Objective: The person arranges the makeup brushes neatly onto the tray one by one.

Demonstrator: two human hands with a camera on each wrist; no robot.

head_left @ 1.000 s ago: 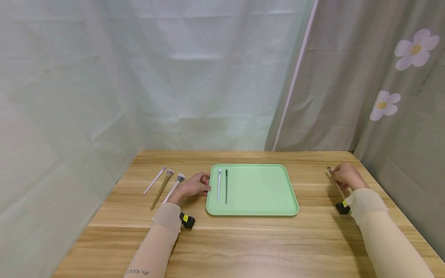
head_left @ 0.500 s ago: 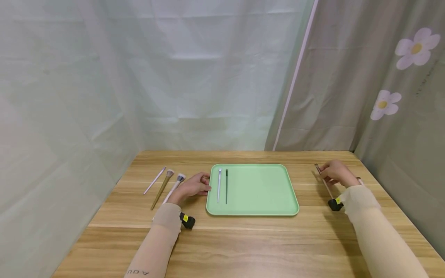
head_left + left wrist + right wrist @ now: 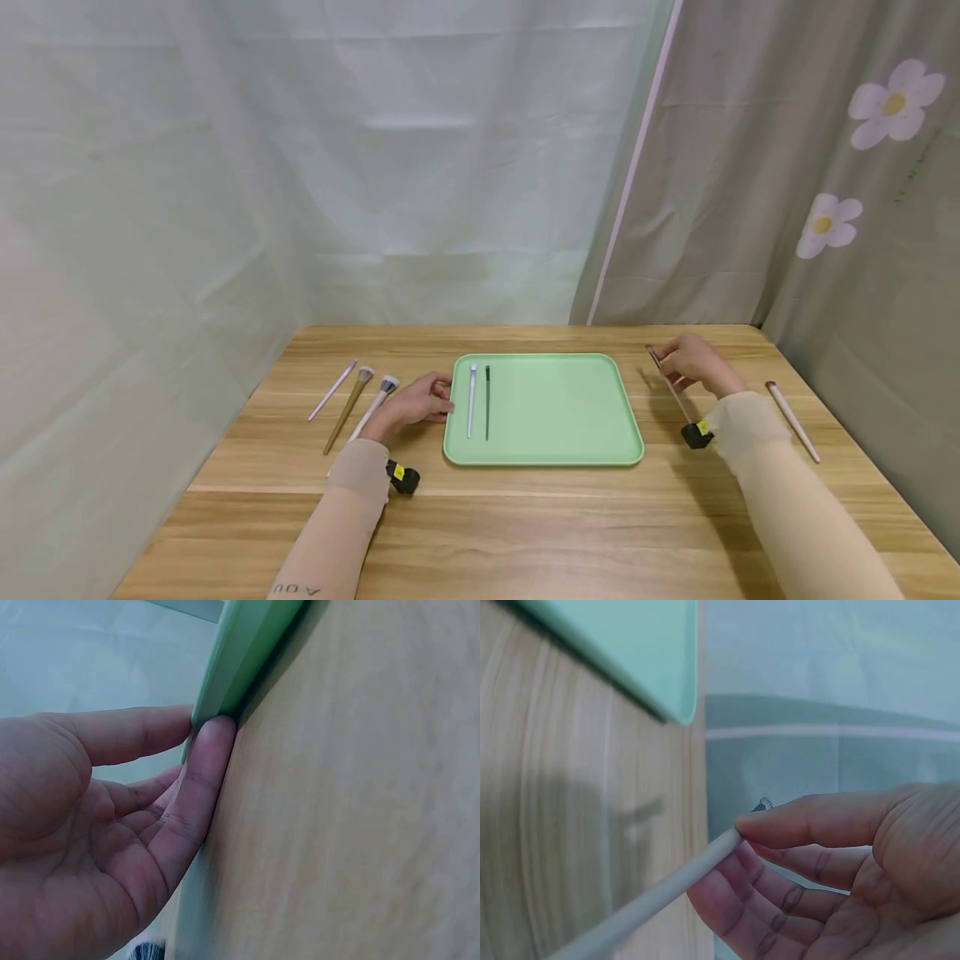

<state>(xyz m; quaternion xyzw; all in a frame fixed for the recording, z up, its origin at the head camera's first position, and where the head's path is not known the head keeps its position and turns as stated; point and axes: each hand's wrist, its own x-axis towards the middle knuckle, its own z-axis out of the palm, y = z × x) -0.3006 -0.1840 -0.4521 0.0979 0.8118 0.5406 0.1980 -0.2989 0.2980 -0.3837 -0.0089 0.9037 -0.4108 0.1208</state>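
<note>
My right hand point(image 3: 693, 365) pinches a slim makeup brush point(image 3: 667, 889) between thumb and fingers, to the right of the green tray. The brush's pale handle slants toward the camera in the right wrist view, and its small bristle head shows past the thumb. My left hand point(image 3: 415, 403) holds the left edge of the green tray point(image 3: 247, 652), thumb at the rim and fingers against the outer wall. Inside the tray, near its left side, a pale lilac brush point(image 3: 472, 402) and a dark thin brush point(image 3: 487, 403) lie parallel, heads toward the far edge.
Left of the tray lie a thin lilac brush point(image 3: 332, 390), a gold-handled brush point(image 3: 348, 412) and a white-handled brush point(image 3: 372, 410), partly behind my left hand. Another white-handled brush point(image 3: 795, 423) lies near the table's right edge. Curtains hang behind the wooden table point(image 3: 525, 533).
My right hand has carried its brush leftward toward the tray, uncovering the white-handled brush at the right. The left hand stays at the tray's edge.
</note>
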